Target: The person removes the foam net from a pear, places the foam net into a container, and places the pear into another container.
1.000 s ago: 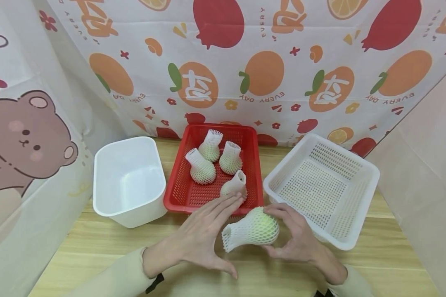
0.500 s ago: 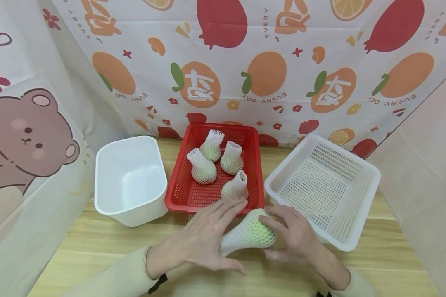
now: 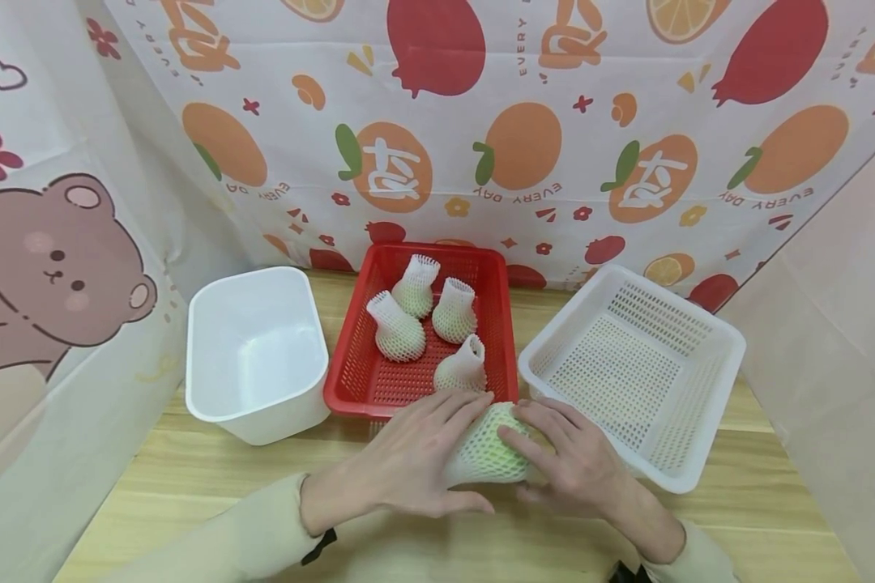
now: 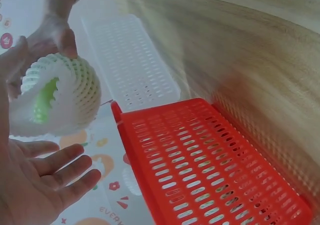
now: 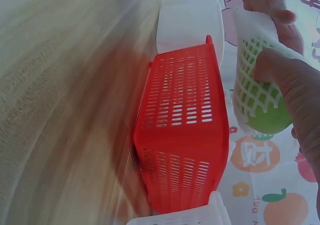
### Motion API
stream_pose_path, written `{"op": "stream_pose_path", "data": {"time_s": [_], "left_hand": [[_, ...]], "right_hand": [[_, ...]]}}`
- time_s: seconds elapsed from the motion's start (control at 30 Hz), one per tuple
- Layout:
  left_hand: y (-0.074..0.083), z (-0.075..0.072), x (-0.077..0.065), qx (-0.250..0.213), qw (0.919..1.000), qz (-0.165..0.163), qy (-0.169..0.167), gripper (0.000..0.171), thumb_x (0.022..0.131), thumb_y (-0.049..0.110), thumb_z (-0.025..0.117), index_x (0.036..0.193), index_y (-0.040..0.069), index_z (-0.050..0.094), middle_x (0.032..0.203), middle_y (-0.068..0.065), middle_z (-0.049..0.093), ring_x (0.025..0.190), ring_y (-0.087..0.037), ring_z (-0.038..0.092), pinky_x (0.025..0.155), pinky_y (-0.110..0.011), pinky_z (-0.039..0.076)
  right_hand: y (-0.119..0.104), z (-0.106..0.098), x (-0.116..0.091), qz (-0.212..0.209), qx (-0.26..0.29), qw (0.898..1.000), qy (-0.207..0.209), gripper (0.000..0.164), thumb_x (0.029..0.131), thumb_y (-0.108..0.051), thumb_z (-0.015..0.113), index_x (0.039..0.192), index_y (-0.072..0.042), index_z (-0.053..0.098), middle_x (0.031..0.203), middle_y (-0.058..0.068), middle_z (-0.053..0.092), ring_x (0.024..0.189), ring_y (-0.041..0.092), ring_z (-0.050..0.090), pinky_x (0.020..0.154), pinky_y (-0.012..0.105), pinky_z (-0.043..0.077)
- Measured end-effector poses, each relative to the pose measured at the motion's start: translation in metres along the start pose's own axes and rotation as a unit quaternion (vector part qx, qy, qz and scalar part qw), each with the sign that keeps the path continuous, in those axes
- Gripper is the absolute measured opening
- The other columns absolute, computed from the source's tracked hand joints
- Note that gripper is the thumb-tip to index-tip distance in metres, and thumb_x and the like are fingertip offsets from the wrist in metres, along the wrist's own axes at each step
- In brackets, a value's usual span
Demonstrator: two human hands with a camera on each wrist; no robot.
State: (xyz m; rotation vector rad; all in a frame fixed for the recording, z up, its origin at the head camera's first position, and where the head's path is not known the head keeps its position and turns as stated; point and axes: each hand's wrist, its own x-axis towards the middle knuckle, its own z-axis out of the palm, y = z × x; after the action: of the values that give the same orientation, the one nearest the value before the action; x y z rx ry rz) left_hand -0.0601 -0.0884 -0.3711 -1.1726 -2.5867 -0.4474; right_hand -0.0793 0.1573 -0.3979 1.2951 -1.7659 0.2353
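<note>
Right grip (image 3: 576,463) snug round net-sleeved fruit (image 3: 490,447) — left grip (image 3: 417,455) spread — "EVERY DAY" on printed cloth (image 3: 448,105) behind

Ahead of me hangs a white cloth (image 3: 445,109) printed with oranges, red fruit and small flowers — some lettering reads "EVERY DAY". A brown bear decorates the left-hand sheet (image 3: 66,138); the right side (image 3: 831,340) is plain and pale. Soft light covers the wood-grain tabletop (image 3: 766,494).

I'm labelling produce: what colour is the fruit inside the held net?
The fruit is light green, clearest in the right wrist view.
</note>
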Motion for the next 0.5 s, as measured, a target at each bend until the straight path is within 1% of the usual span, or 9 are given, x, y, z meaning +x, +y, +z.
{"op": "stream_pose_path", "data": {"time_s": [0.13,0.3,0.4,0.5], "left_hand": [[-0.001,0.003,0.002,0.001,0.9999,-0.010,-0.011,0.103,0.070,0.080,0.060,0.147,0.015,0.038,0.138,0.001,0.055,0.127,-0.014,0.052,0.105,-0.033,0.047],[-0.001,0.006,0.006,0.003,0.9994,-0.018,-0.030,0.101,0.070,0.076,0.065,0.146,0.015,0.039,0.133,0.001,0.059,0.122,-0.015,0.055,0.102,-0.032,0.049],[-0.001,0.007,0.008,0.001,0.9991,-0.021,-0.036,0.095,0.071,0.073,0.067,0.143,0.016,0.042,0.128,0.002,0.061,0.117,-0.014,0.057,0.099,-0.032,0.051],[-0.001,0.008,0.010,-0.002,0.9993,-0.019,-0.031,0.087,0.070,0.067,0.070,0.138,0.019,0.046,0.121,0.005,0.063,0.109,-0.011,0.058,0.093,-0.030,0.053]], "right_hand": [[0.001,0.002,0.000,-0.015,-0.004,1.000,-0.006,0.048,0.082,-0.044,0.062,0.114,-0.009,0.064,0.108,0.017,0.068,0.098,0.028,0.066,0.082,0.041,0.057],[0.002,0.005,0.005,-0.044,-0.004,0.999,0.006,0.043,0.087,-0.045,0.061,0.113,-0.011,0.064,0.106,0.016,0.068,0.094,0.027,0.067,0.082,0.039,0.058],[0.003,0.006,0.009,-0.058,-0.001,0.998,0.018,0.041,0.089,-0.045,0.062,0.112,-0.011,0.064,0.104,0.016,0.069,0.091,0.026,0.068,0.080,0.038,0.058],[0.003,0.007,0.011,-0.067,0.002,0.997,0.027,0.038,0.090,-0.042,0.062,0.111,-0.010,0.064,0.102,0.017,0.069,0.091,0.026,0.068,0.079,0.037,0.059]]}}
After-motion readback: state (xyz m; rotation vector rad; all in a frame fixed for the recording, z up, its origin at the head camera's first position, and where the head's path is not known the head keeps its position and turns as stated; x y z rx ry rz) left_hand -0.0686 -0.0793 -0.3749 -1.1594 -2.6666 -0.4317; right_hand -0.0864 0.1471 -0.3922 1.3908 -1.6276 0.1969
